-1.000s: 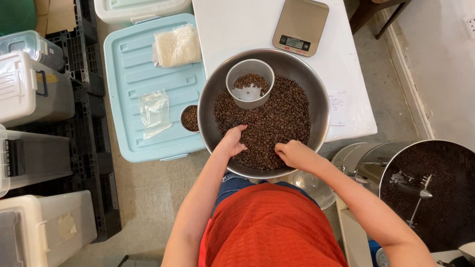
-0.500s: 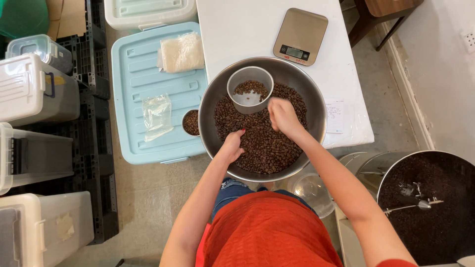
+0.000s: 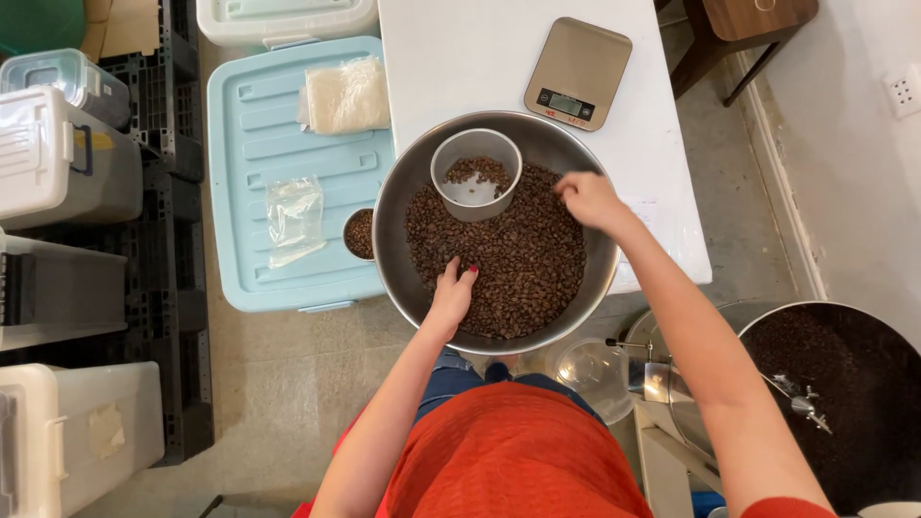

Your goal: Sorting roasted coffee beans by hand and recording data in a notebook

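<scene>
A large steel bowl [image 3: 403, 192] full of roasted coffee beans [image 3: 518, 269] rests at the near edge of a white table [image 3: 460, 58]. Inside it, at the far left, stands a small metal cup [image 3: 476, 176] with a few beans at its bottom. My left hand [image 3: 453, 288] lies in the beans at the bowl's near left, fingers spread. My right hand [image 3: 587, 199] hovers over the beans at the far right rim, fingertips pinched together; whether it holds a bean I cannot see.
A digital kitchen scale [image 3: 578, 73] sits on the table beyond the bowl. Left of the bowl a light blue bin lid [image 3: 249, 125] carries two plastic bags and a small cup of beans [image 3: 360, 233]. Plastic bins stand at left. A roaster drum of beans [image 3: 844, 393] is at lower right.
My right hand has travelled from the bowl's near side up to its far right rim. My left hand has stayed in the beans at the near left.
</scene>
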